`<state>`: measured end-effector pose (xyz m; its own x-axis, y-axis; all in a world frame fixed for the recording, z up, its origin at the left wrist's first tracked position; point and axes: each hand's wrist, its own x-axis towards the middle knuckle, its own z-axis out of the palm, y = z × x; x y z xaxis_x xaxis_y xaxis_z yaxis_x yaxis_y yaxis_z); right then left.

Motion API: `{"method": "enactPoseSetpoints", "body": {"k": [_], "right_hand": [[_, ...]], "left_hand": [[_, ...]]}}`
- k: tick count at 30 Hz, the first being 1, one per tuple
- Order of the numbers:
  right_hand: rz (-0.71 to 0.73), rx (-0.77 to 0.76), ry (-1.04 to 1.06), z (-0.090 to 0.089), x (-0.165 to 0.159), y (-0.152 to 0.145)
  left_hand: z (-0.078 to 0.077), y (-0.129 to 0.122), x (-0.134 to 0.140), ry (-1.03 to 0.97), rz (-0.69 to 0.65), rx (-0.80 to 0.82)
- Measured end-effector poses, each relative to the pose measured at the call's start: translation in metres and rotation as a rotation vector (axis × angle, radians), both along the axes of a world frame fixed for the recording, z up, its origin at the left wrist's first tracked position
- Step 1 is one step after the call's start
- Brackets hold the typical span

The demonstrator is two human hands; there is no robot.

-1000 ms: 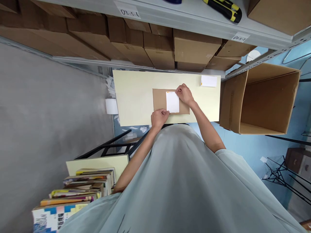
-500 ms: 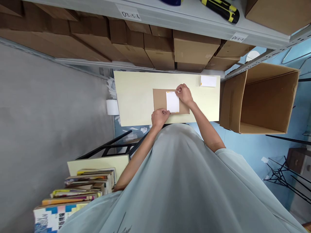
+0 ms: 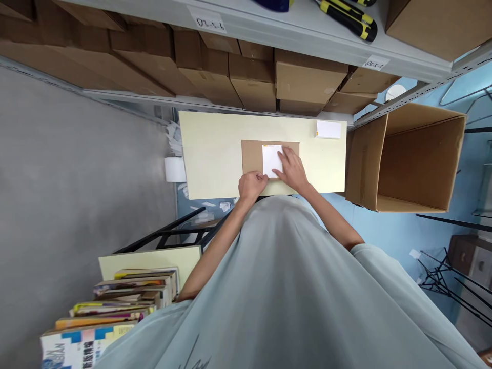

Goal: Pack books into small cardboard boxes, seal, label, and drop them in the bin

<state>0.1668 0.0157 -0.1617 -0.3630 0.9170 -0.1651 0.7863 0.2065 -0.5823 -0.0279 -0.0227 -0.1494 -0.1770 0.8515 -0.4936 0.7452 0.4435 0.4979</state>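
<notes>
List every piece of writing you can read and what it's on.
"D3-5-6": left label on the shelf edge; its "D" could be a "0".
"D3-5-5": right label there; same doubt.
Too small or blurred: the white sheet, the white pad, the book cover, the shirt's dark strokes.

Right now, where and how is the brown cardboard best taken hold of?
Likely by its left edge, from the left: that end of the flat brown cardboard is bare, clear of the white sheet, while the right hand covers part of its right end and the left hand sits at the near edge.
</notes>
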Motion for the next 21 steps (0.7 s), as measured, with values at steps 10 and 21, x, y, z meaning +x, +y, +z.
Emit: {"method": "enactPoseSetpoints", "body": {"k": [10,21], "right_hand": [[-0.030,-0.056,-0.118,-0.007,-0.004,-0.024],[-0.108,0.019,-0.088,-0.011,-0.019,-0.003]], "left_hand": [[0.001,0.001,-0.001,-0.004,-0.034,-0.019],[-0.002,0.002,-0.004,-0.003,-0.059,-0.023]]}}
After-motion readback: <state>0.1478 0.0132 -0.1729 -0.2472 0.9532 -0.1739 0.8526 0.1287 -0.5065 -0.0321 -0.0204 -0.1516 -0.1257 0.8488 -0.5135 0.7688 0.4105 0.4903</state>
